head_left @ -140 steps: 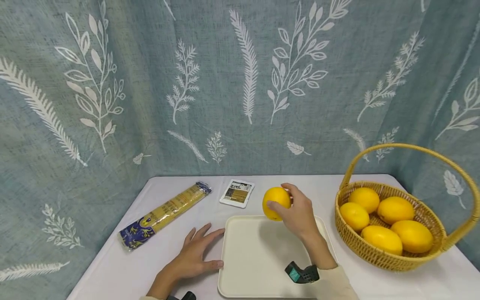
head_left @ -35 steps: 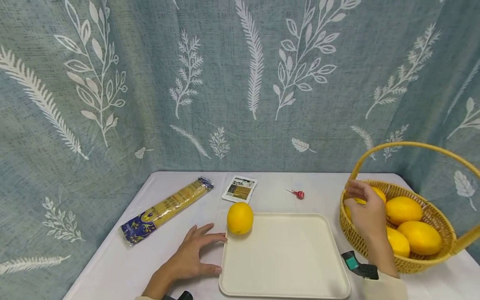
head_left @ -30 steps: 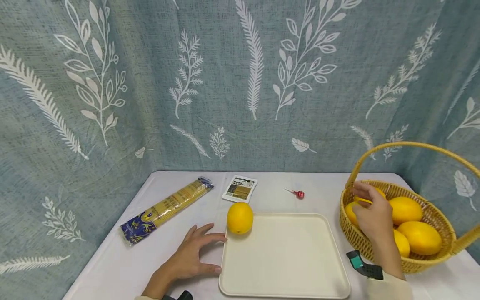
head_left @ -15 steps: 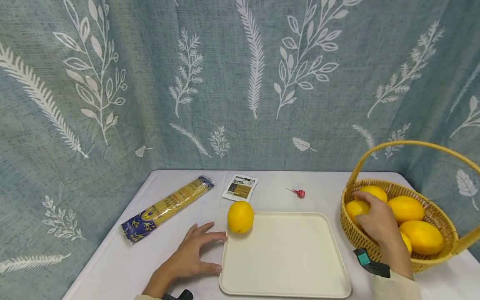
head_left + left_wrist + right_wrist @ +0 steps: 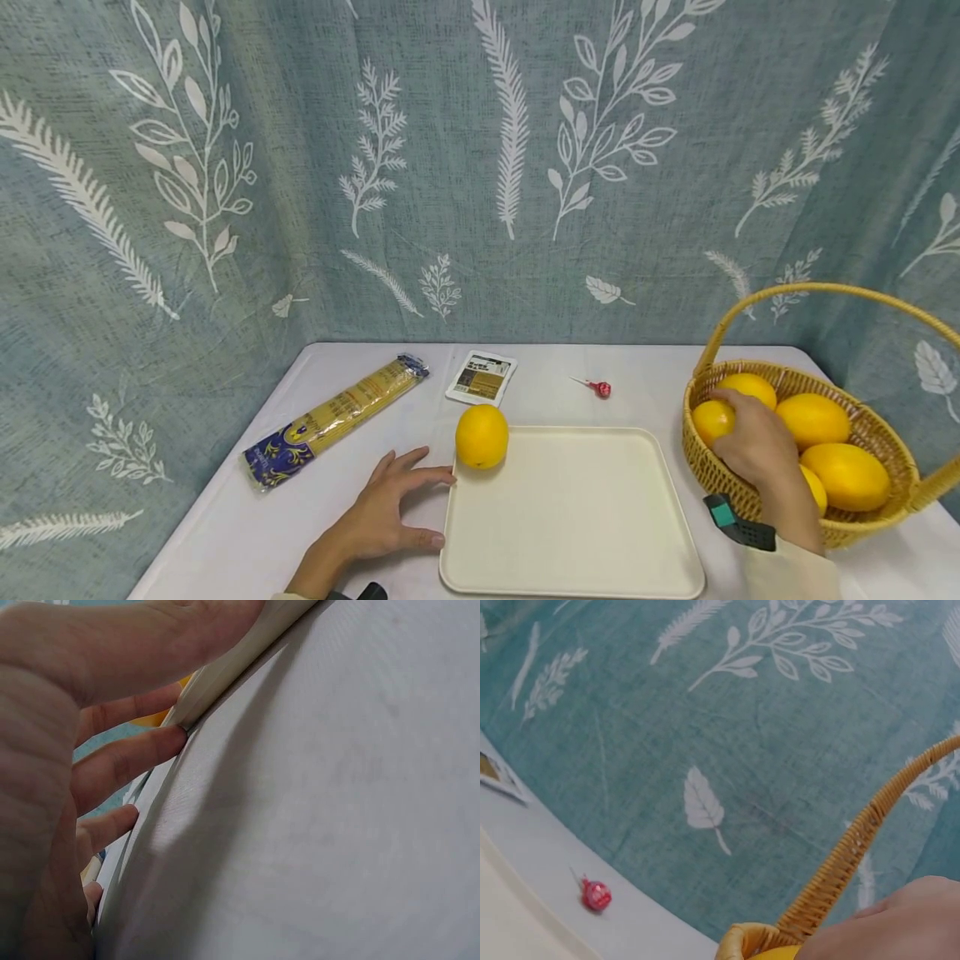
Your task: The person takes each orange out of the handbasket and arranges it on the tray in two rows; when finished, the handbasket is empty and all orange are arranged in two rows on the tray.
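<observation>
In the head view my right hand (image 5: pixel 759 442) reaches into the wicker basket (image 5: pixel 701 467), its finger and thumb around a yellow fruit (image 5: pixel 712 422) at the basket's left side. Several other yellow fruits (image 5: pixel 845 476) lie in there. The right wrist view shows only part of that hand (image 5: pixel 900 922) beside the basket handle (image 5: pixel 840 862). My left hand (image 5: pixel 378 510) rests with spread fingers against the left edge of the cream tray (image 5: pixel 573 517); its fingertips meet the rim (image 5: pixel 217 675) in the left wrist view. One yellow fruit (image 5: pixel 482 437) sits at the tray's back left corner.
Left of the tray lies a long pasta packet (image 5: pixel 335 422), blue at one end. Behind the tray are a small white packet (image 5: pixel 482 377) and a red lollipop (image 5: pixel 602 389). The basket's tall handle (image 5: pixel 825 287) arches over its right side. A patterned curtain (image 5: pixel 450 167) hangs behind the table.
A yellow fruit carried by my right hand earlier now lies on the tray, and the lollipop has come into view. My right hand has moved right and down into the basket, closing around another fruit.
</observation>
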Tool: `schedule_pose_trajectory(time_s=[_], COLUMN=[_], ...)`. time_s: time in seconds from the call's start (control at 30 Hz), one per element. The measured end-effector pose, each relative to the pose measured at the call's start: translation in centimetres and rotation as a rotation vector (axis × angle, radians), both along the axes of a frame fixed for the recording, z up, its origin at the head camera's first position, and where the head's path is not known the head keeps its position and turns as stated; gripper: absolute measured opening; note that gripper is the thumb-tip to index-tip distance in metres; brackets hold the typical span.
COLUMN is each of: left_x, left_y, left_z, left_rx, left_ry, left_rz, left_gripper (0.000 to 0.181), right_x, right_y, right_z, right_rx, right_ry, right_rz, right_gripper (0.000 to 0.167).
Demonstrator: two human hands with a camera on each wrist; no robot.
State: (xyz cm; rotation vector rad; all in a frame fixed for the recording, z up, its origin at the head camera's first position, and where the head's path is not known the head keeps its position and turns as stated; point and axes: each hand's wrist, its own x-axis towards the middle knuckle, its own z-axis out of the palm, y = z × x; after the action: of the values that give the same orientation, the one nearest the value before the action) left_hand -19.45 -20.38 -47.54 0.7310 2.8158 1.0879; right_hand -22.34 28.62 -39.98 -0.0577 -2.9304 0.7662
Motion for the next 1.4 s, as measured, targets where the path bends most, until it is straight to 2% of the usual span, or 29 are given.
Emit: schedule_pose_trajectory(time_s=[0.17, 0.3, 0.43, 0.6, 0.77, 1.0, 1.13, 1.23, 1.4], left_x=[0.0, 0.0, 0.0, -0.1, -0.1, 0.1, 0.1, 0.1, 0.0], left_y=[0.1, 0.1, 0.1, 0.1, 0.2, 0.1, 0.1, 0.1, 0.1], left_z=[0.1, 0.1, 0.1, 0.1, 0.1, -0.1, -0.1, -0.1, 0.0], left_rx=[-0.004, -0.006, -0.005, 0.000, 0.000, 0.003, 0.007, 0.010, 0.006], left_ry=[-0.017, -0.026, -0.024, -0.025, -0.027, -0.033, -0.033, -0.033, -0.031], left_rz=[0.012, 0.014, 0.009, 0.010, 0.010, 0.021, 0.015, 0.013, 0.008], left_gripper=[0.068, 0.069, 0.069, 0.068, 0.068, 0.068, 0.068, 0.068, 0.068], right_x=[0.0, 0.1, 0.4, 0.7, 1.0, 1.3, 1.1, 0.9, 0.5], right_y=[0.3, 0.4, 0.4, 0.1, -0.3, -1.1, -1.8, -2.5, -3.8], right_z=[0.1, 0.4, 0.6, 0.9, 1.4, 2.0, 2.1, 2.1, 2.0], right_rx=[-0.008, -0.096, -0.225, -0.382, -0.467, -0.498, -0.563, -0.687, -1.012], right_ry=[0.003, -0.013, 0.004, 0.080, 0.155, 0.239, 0.276, 0.301, 0.335], right_rz=[-0.007, -0.018, -0.097, -0.220, -0.266, -0.214, -0.154, -0.098, -0.026], right_gripper=[0.070, 0.077, 0.083, 0.081, 0.072, 0.064, 0.061, 0.058, 0.040])
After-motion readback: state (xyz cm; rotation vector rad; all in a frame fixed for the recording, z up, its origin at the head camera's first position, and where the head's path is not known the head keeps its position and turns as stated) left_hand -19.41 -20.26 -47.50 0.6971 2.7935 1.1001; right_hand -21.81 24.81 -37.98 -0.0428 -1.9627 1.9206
